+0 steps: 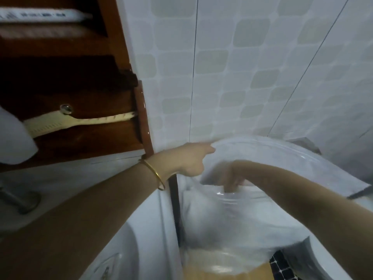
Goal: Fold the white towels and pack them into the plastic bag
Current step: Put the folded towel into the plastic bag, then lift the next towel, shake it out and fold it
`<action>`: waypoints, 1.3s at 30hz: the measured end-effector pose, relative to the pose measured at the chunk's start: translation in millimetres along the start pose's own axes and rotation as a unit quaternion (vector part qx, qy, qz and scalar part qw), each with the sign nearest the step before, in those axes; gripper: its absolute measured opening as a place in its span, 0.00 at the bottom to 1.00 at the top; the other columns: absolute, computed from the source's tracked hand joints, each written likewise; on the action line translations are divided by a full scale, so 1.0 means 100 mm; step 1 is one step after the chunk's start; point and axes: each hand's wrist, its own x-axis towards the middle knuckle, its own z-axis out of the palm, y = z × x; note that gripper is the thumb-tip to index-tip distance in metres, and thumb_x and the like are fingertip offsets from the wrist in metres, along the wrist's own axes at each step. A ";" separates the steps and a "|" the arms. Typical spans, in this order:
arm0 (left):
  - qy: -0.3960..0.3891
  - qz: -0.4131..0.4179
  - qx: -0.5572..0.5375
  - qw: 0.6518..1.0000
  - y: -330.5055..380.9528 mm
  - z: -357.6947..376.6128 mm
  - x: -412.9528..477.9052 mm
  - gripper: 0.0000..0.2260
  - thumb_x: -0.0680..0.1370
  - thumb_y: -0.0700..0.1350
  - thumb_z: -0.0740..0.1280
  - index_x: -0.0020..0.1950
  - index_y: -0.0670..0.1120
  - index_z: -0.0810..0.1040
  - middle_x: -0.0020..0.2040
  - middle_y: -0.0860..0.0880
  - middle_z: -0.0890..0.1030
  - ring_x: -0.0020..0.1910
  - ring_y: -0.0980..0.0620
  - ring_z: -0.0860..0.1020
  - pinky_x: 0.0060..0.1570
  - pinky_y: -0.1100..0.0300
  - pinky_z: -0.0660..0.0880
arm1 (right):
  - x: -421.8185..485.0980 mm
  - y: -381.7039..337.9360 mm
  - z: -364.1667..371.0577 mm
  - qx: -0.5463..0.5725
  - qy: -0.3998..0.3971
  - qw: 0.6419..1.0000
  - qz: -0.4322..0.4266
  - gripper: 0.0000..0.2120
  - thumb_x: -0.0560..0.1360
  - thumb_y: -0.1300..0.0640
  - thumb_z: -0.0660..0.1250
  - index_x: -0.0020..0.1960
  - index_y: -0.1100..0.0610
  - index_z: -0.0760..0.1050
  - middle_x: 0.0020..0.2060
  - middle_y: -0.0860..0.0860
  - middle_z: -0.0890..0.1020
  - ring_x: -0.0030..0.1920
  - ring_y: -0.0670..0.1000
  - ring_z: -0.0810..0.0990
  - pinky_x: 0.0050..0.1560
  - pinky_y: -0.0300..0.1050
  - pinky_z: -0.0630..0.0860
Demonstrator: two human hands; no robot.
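Two hands in view. Left hand: fingers curled, pinching the upper left rim of the bag and holding its mouth up. One gold bangle sits on that wrist.

Right hand: down inside the bag's mouth, seen through the plastic and blurred. Fingers point downward toward the towels; cannot tell whether they grip anything.

One bag, clear plastic, mouth wide apart, hanging between the two arms. The white towels fill its lower part; the folds blur together, so the count cannot be told.

Behind the bag: tiled wall, pale with darker squares. Left of it: one dark wooden cabinet. One cream strap lies across it, with one metal ring just above. One white packet sits on the top shelf.
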 end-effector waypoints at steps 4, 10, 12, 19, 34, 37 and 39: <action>0.001 -0.024 0.004 1.000 -0.03 -0.04 0.00 0.31 0.75 0.31 0.54 0.77 0.48 0.55 0.78 0.50 0.55 0.76 0.51 0.54 0.70 0.65 0.51 | -0.01 -0.12 0.10 -0.044 0.076 0.995 -0.041 0.08 0.74 0.63 0.68 0.49 0.52 0.73 0.37 0.48 0.74 0.26 0.42 0.77 0.23 0.34 0.72; 0.009 -0.036 0.007 0.999 0.02 -0.12 0.06 0.30 0.75 0.31 0.54 0.77 0.48 0.58 0.77 0.48 0.58 0.75 0.49 0.59 0.71 0.60 0.58 | -0.66 -0.05 -0.10 0.070 0.046 0.996 -0.034 0.16 0.80 0.58 0.58 0.67 0.57 0.69 0.58 0.52 0.76 0.57 0.57 0.80 0.56 0.54 0.78; 0.023 -0.036 0.008 0.999 0.03 -0.12 0.03 0.28 0.76 0.33 0.55 0.76 0.48 0.60 0.76 0.48 0.60 0.74 0.49 0.59 0.71 0.60 0.59 | -0.99 -0.06 -0.19 0.102 0.108 0.988 -0.052 0.13 0.80 0.57 0.58 0.62 0.56 0.73 0.54 0.52 0.78 0.53 0.55 0.81 0.52 0.51 0.80; 0.309 0.064 -0.086 0.945 -0.20 0.09 -0.68 0.19 0.75 0.36 0.60 0.65 0.49 0.74 0.64 0.51 0.72 0.66 0.51 0.65 0.63 0.60 0.63 | -1.70 -0.72 0.05 0.137 0.490 0.861 -0.016 0.11 0.77 0.61 0.56 0.51 0.59 0.77 0.48 0.55 0.81 0.47 0.58 0.80 0.43 0.46 0.75; -0.169 -0.118 0.190 0.960 -3.22 1.69 -2.75 0.27 0.72 0.59 0.68 0.65 0.46 0.71 0.63 0.44 0.71 0.63 0.42 0.69 0.58 0.52 0.70 | -0.41 -3.60 1.69 0.304 0.332 0.887 -0.100 0.13 0.74 0.63 0.60 0.56 0.54 0.76 0.50 0.55 0.82 0.49 0.56 0.82 0.51 0.47 0.77; -0.081 -0.031 0.300 0.950 -3.43 1.90 -3.01 0.24 0.70 0.58 0.69 0.60 0.47 0.71 0.58 0.46 0.71 0.59 0.44 0.70 0.55 0.52 0.69 | -0.17 -4.04 1.96 0.391 0.262 0.879 -0.078 0.14 0.73 0.66 0.59 0.54 0.56 0.76 0.41 0.53 0.80 0.37 0.53 0.83 0.37 0.44 0.79; 0.003 0.027 0.316 0.948 -3.47 1.98 -3.09 0.16 0.75 0.49 0.66 0.60 0.47 0.70 0.58 0.45 0.72 0.58 0.44 0.70 0.54 0.51 0.70 | -0.12 -4.25 2.12 0.424 0.253 0.866 -0.075 0.14 0.73 0.67 0.58 0.55 0.59 0.76 0.37 0.51 0.78 0.34 0.52 0.81 0.27 0.35 0.74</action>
